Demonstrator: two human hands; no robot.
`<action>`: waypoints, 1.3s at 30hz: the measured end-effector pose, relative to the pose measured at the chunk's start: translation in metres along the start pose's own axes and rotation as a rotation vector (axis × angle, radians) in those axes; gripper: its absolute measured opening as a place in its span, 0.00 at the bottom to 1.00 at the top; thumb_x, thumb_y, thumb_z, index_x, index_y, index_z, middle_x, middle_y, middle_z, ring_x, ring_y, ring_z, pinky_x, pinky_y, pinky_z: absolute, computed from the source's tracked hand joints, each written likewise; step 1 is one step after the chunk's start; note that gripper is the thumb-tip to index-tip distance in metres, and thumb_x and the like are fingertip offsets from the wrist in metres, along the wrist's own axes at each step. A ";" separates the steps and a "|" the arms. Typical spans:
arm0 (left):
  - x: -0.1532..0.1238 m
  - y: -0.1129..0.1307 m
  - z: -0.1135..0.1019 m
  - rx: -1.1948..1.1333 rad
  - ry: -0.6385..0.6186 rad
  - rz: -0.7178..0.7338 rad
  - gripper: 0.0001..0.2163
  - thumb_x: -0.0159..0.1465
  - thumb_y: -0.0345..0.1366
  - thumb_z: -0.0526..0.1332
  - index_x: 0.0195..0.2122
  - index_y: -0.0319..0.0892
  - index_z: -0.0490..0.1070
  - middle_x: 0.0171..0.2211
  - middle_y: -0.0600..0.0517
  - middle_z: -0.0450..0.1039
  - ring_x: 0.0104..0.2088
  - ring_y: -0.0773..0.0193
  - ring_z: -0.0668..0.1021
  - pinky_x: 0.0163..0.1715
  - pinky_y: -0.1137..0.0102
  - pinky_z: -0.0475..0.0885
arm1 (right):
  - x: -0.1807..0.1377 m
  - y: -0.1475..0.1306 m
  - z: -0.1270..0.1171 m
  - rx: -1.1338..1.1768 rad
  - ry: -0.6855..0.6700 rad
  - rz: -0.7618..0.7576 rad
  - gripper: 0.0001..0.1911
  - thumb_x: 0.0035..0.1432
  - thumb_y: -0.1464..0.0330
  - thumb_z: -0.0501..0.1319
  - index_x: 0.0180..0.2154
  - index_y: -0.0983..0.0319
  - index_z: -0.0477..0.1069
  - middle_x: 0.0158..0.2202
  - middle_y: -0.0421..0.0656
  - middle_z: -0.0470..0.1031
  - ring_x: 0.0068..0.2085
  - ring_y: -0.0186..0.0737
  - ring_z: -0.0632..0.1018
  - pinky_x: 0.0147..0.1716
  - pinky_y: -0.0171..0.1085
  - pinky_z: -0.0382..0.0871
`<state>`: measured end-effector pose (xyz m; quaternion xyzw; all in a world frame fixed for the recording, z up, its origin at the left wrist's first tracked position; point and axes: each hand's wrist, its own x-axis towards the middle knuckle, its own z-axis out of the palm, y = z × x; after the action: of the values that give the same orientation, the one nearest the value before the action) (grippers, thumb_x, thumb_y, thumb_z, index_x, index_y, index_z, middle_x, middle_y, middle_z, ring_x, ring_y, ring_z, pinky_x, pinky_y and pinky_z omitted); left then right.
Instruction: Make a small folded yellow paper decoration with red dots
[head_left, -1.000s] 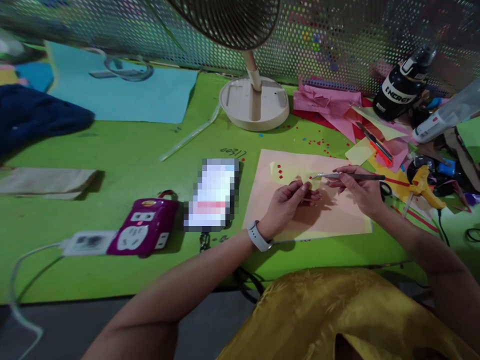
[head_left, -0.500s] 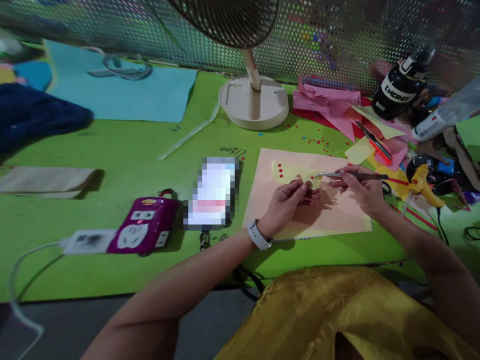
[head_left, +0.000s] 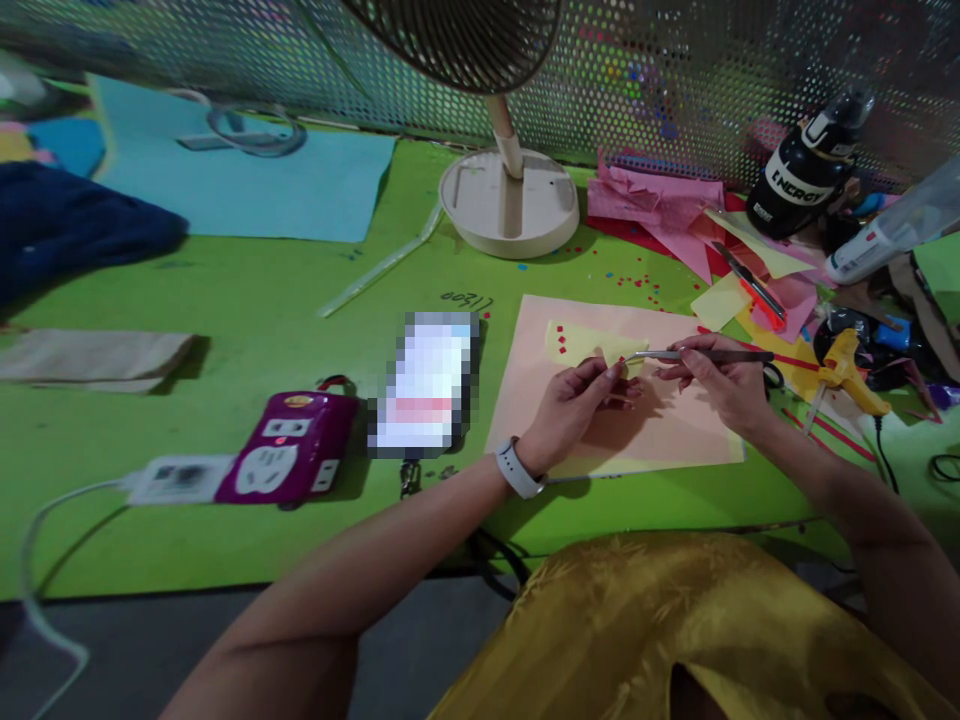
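Note:
My left hand point(head_left: 574, 405) is closed in a pinch, thumb against finger, over the lower edge of a pale yellow paper piece point(head_left: 592, 343). What the pinch holds, if anything, is hidden. A tiny red paper bit point(head_left: 622, 360) shows at the thumb tip. In my right hand point(head_left: 716, 380) are slim tweezers point(head_left: 705, 355) with a dark handle, held like a pen. Their silver tip points left and meets the red bit by my left thumb. Small red paper squares point(head_left: 561, 339) sit in a column on the yellow piece. Underneath lies a peach sheet point(head_left: 675, 435).
Left of the sheet lies a phone point(head_left: 426, 385), its screen blurred. A purple power socket point(head_left: 292, 445) is further left. Behind stands a fan base point(head_left: 510, 205). To the right are a box cutter point(head_left: 750, 285), a yellow glue gun point(head_left: 840, 370), paper scraps point(head_left: 660, 205) and a black bottle point(head_left: 799, 175).
The tweezers' tip has shifted slightly left and down, bringing the red bit against my left thumb. Both hands otherwise stay nearly in place.

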<state>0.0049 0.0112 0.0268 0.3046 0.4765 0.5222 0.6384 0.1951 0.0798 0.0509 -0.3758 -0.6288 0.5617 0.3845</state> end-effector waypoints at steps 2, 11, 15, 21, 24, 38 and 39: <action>0.000 0.000 0.000 0.007 -0.011 0.006 0.20 0.55 0.55 0.69 0.32 0.42 0.72 0.33 0.49 0.82 0.35 0.61 0.83 0.40 0.67 0.77 | 0.000 -0.001 0.000 -0.010 -0.002 0.000 0.17 0.57 0.54 0.66 0.39 0.60 0.72 0.33 0.42 0.82 0.31 0.39 0.84 0.24 0.33 0.75; 0.001 -0.002 0.000 0.024 -0.018 0.039 0.21 0.54 0.56 0.68 0.31 0.41 0.71 0.31 0.49 0.81 0.33 0.62 0.82 0.39 0.67 0.78 | -0.001 -0.003 0.000 -0.019 0.001 -0.017 0.16 0.57 0.55 0.66 0.39 0.60 0.72 0.34 0.42 0.82 0.30 0.37 0.83 0.24 0.31 0.75; 0.001 -0.002 0.000 0.020 -0.039 0.048 0.20 0.54 0.54 0.69 0.31 0.40 0.71 0.30 0.50 0.81 0.32 0.62 0.82 0.39 0.67 0.78 | 0.000 -0.002 0.000 0.005 -0.001 -0.018 0.15 0.58 0.57 0.66 0.39 0.61 0.72 0.34 0.42 0.82 0.31 0.37 0.84 0.24 0.31 0.74; 0.002 -0.003 -0.001 0.003 -0.048 0.041 0.21 0.53 0.55 0.70 0.31 0.40 0.72 0.30 0.49 0.81 0.32 0.63 0.82 0.37 0.69 0.78 | -0.001 -0.005 0.000 0.016 0.010 0.013 0.16 0.58 0.57 0.66 0.41 0.61 0.72 0.33 0.42 0.82 0.30 0.38 0.84 0.24 0.30 0.74; 0.002 -0.003 0.000 -0.013 -0.043 0.033 0.21 0.53 0.54 0.70 0.31 0.40 0.73 0.31 0.48 0.82 0.32 0.62 0.83 0.38 0.68 0.79 | -0.001 -0.004 0.001 0.021 0.041 0.008 0.16 0.58 0.56 0.65 0.41 0.60 0.72 0.33 0.42 0.82 0.30 0.37 0.84 0.24 0.30 0.74; 0.000 -0.004 0.001 -0.041 -0.046 -0.015 0.20 0.52 0.52 0.72 0.33 0.38 0.77 0.33 0.47 0.83 0.33 0.60 0.84 0.42 0.64 0.79 | -0.003 -0.003 0.008 0.060 0.093 -0.071 0.11 0.60 0.59 0.64 0.40 0.58 0.72 0.32 0.39 0.82 0.30 0.36 0.84 0.24 0.31 0.76; 0.000 -0.004 0.001 -0.036 -0.045 -0.014 0.20 0.52 0.52 0.72 0.33 0.38 0.77 0.34 0.46 0.83 0.33 0.60 0.84 0.42 0.64 0.79 | -0.004 -0.004 0.008 0.057 0.094 -0.082 0.11 0.60 0.59 0.65 0.40 0.58 0.72 0.32 0.39 0.82 0.30 0.36 0.84 0.24 0.31 0.76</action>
<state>0.0076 0.0103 0.0237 0.3012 0.4547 0.5193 0.6580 0.1893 0.0728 0.0539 -0.3645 -0.6087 0.5449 0.4469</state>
